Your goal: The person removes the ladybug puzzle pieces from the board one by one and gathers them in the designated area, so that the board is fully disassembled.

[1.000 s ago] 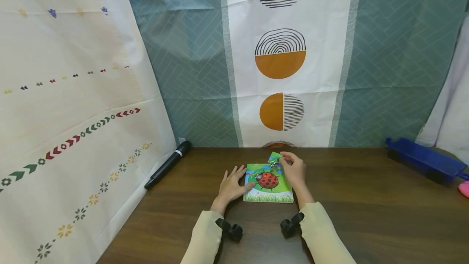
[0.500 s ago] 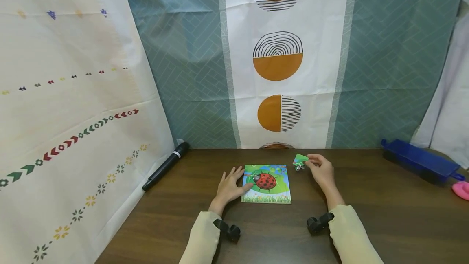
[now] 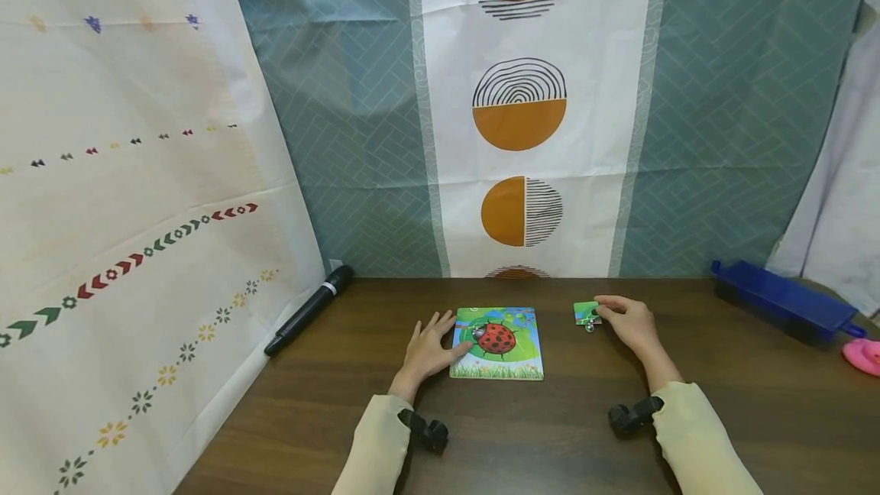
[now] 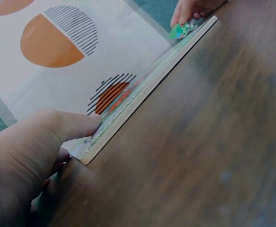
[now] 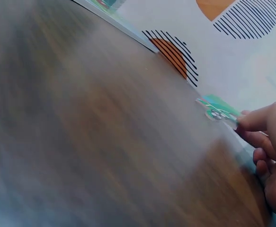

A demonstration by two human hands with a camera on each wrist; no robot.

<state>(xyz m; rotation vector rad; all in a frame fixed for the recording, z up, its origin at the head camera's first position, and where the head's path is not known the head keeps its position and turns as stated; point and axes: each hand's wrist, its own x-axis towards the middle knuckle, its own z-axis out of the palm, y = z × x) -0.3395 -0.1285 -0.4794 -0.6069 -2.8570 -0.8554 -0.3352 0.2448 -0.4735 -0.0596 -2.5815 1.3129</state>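
A square ladybug puzzle board (image 3: pixel 496 343) lies flat on the table in the head view. My left hand (image 3: pixel 428 350) rests at its left edge with fingers spread and the thumb on top of the board. In the left wrist view that thumb (image 4: pixel 76 125) presses near the board's corner. My right hand (image 3: pixel 629 325), to the right of the board, pinches a small green puzzle piece (image 3: pixel 586 313) between thumb and fingertips. The same piece (image 5: pixel 218 112) shows in the right wrist view, apart from the board; a rounded tab sticks out of it.
A large black marker (image 3: pixel 309 312) lies at the table's left edge by the white cloth. At the right stand a blue tray (image 3: pixel 784 298) and a pink object (image 3: pixel 862 355), cut off by the frame. A patterned curtain (image 3: pixel 522 121) hangs behind the brown wooden table (image 3: pixel 509 434).
My right hand has carried the puzzle piece rightward from the board's upper right corner, out over the table. My left hand has stayed on the board's left edge.
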